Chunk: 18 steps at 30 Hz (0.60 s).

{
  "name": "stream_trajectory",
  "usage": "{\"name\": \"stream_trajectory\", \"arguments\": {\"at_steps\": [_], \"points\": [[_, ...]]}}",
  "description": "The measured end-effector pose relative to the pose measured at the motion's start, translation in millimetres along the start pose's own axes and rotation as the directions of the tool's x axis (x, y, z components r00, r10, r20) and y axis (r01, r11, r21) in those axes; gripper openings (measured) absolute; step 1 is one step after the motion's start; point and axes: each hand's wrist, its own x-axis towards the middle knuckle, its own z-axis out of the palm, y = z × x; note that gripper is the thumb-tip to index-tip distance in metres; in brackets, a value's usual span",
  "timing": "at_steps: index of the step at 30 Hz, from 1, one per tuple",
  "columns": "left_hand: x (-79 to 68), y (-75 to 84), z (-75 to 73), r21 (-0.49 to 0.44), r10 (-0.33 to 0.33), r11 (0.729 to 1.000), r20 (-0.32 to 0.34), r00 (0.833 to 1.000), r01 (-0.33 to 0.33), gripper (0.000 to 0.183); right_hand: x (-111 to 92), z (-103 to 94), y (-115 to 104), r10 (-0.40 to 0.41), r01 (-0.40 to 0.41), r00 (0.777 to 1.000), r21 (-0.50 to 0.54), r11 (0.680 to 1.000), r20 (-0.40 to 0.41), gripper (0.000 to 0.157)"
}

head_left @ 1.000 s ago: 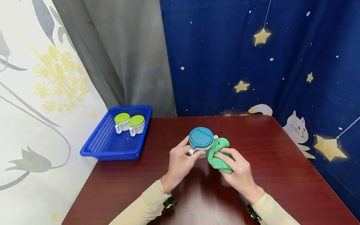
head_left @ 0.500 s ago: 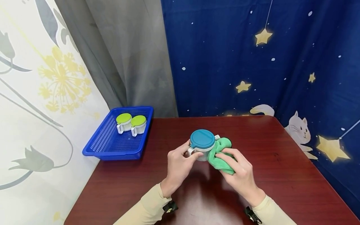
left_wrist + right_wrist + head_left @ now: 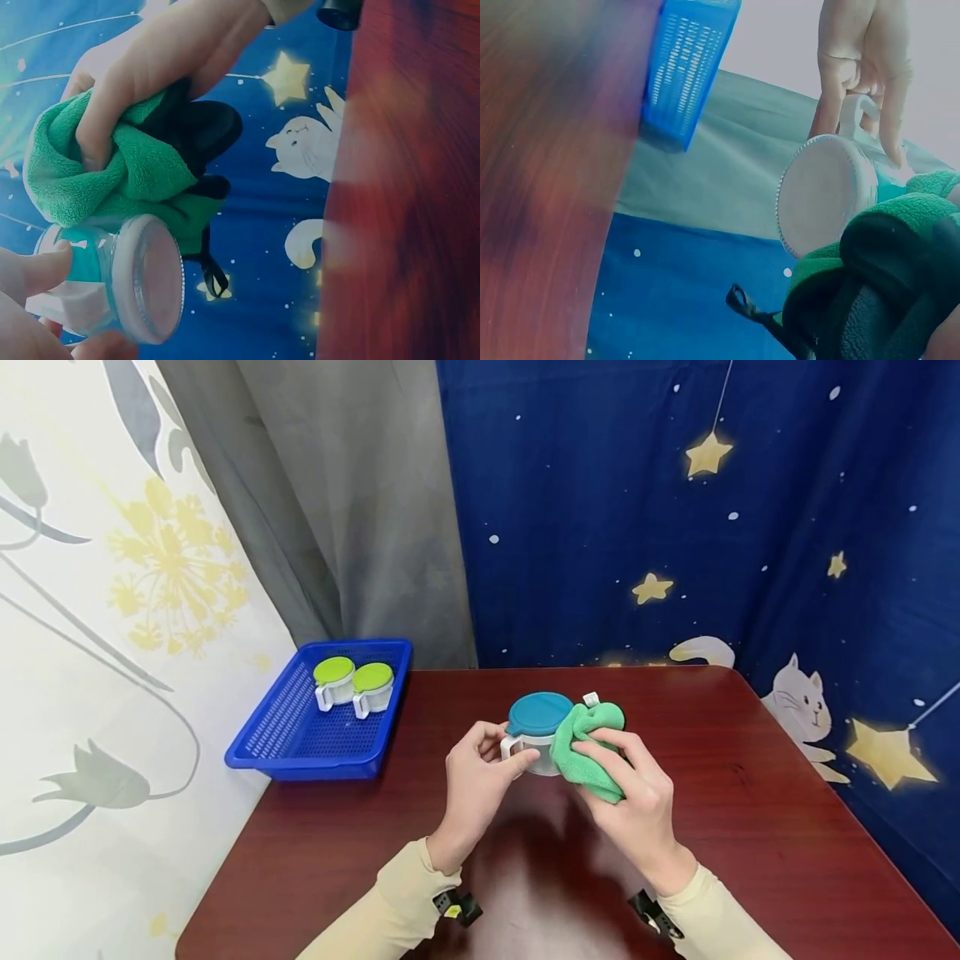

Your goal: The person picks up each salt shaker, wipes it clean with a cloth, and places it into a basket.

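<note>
A clear seasoning jar (image 3: 542, 760) with a blue lid and white handle is held up over the table. My left hand (image 3: 476, 785) grips it by the handle, thumb along the side. In my right hand (image 3: 633, 793) is a bunched green cloth (image 3: 585, 752), pressed against the jar's right side. The left wrist view shows the cloth (image 3: 112, 165) has a dark underside and a black hanging loop, and lies against the jar wall (image 3: 90, 247). From the right wrist view the round jar base (image 3: 817, 195) shows, raised from the table.
A blue plastic basket (image 3: 315, 771) stands at the back left of the dark red wooden table (image 3: 720, 827). Inside it sit two similar jars with lime-green lids (image 3: 334, 670). Grey and blue curtains hang behind, and a white patterned one on the left.
Both hands have raised the jar and cloth slightly, and the jar has tilted so more of its clear side shows. The cloth has shifted up along the jar's side.
</note>
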Motion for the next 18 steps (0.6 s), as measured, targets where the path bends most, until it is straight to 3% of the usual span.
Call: {"name": "stream_trajectory", "arguments": {"at_steps": [6,12,18], "points": [[1.4,3.2,2.0,0.032,0.010,0.999,-0.059,0.998,-0.008,0.030,0,2.9,-2,0.015,-0.015,0.999,0.008,1.000,-0.029,0.032],[3.6,-3.8,2.3,0.093,0.019,0.996,-0.135,0.991,-0.007,0.030,-5,11.9,-2,-0.010,0.010,1.000,-0.021,1.000,-0.017,0.025],[6.6,-7.3,1.9,0.116,-0.023,0.992,-0.143,0.989,0.040,0.032,-5,16.3,-1,-0.051,0.050,0.999,-0.060,0.997,-0.006,0.022]]}}
